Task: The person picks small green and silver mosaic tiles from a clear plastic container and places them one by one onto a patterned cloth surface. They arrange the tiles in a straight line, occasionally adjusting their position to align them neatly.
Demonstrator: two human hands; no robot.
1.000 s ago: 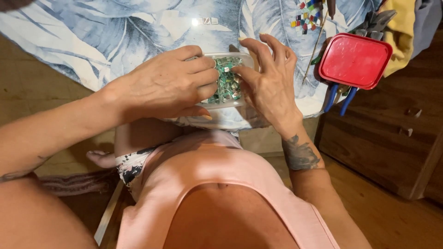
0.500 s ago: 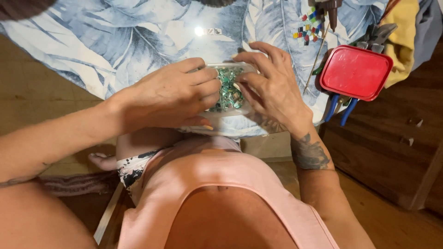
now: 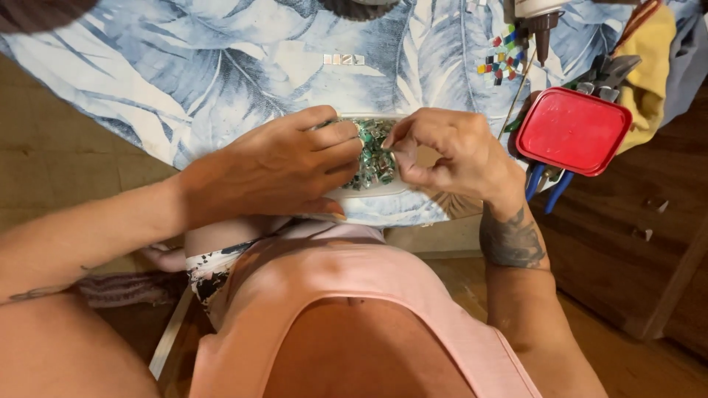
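Observation:
A small clear container full of green mosaic tile pieces rests at the table's near edge. My left hand wraps around its left side, fingers over the rim and thumb below. My right hand is at the container's right side, its fingers curled and thumb and forefinger pinched together over the tiles; whether a piece is between them is too small to tell.
The table wears a blue leaf-print cloth. A red lidded box sits at the right over blue-handled pliers. Several coloured tiles and a short row of pale square tiles lie further back. A yellow cloth lies far right.
My right hand has left the container's side, its fingers drawing into a pinch over the tiles. My left hand keeps its hold. The view has drifted slightly.

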